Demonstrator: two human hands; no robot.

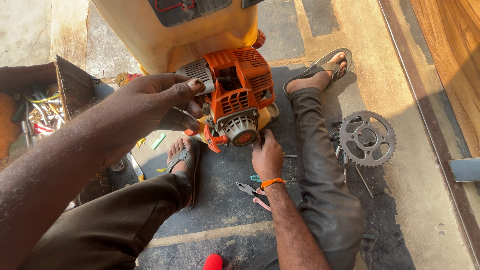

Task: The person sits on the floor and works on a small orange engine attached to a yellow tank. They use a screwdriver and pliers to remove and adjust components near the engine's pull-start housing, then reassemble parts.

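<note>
Floor-level: both hands on orange engine

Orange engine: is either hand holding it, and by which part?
The left hand grips the orange engine at its left side, by the grey finned part. The right hand touches the round end cap from below.
</note>
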